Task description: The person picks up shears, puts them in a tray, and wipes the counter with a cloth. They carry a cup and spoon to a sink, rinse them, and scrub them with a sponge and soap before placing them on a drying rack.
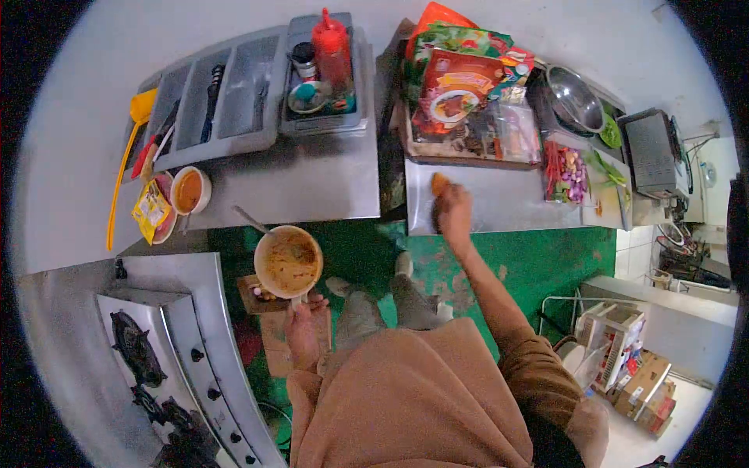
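Observation:
My left hand (306, 324) is closed round the handle of a white cup (289, 262), which hangs over the floor in front of the left counter. Brown residue coats its inside, and a spoon (251, 220) leans out over its rim. On the right steel counter (499, 199), my right hand (454, 210) is at the surface with its fingers together, touching a small orange-brown piece (440, 185). Left of the cup, a white bowl of orange sauce (189, 191) stands on the left counter beside a yellow packet (151, 209).
Grey compartment trays (207, 140) and a red squeeze bottle (333, 58) stand at the back left. Food packets (460, 86), a metal bowl (575, 97) and chopped onions (573, 173) lie at the right. A gas stove (148, 343) is low left; boxes (641, 382) stand low right.

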Available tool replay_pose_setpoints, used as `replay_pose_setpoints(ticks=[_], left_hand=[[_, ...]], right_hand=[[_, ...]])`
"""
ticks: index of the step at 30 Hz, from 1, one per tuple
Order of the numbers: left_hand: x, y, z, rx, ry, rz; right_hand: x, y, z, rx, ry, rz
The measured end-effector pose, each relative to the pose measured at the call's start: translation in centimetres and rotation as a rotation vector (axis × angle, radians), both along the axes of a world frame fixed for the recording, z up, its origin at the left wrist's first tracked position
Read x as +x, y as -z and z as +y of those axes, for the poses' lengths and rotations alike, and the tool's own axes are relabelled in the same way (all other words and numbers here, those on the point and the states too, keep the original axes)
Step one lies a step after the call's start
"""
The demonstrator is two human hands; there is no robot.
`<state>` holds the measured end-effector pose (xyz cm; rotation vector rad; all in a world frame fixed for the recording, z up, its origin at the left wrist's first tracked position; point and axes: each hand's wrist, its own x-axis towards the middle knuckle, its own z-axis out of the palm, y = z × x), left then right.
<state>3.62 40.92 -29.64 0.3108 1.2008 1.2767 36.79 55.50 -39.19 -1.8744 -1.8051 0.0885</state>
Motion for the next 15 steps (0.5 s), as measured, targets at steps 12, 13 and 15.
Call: replay_pose_setpoints(ticks=[12,13,15], left_hand=[[-8.3,3.5,-3.7,-0.004,0.053,-0.007],[-8.8,3.1,-3.8,-0.003,0.036,-0.006],[-9.7,2.0,-4.0,-0.028,0.032,-0.022]], right_hand=[[-15.2,-12.0,0.9,0.048,-0.297,0.482],[-16.8,-11.8,2.1,0.045,-0.315,0.483],[-19.5,-11.1,3.7,0.012,-0.643,-0.047]])
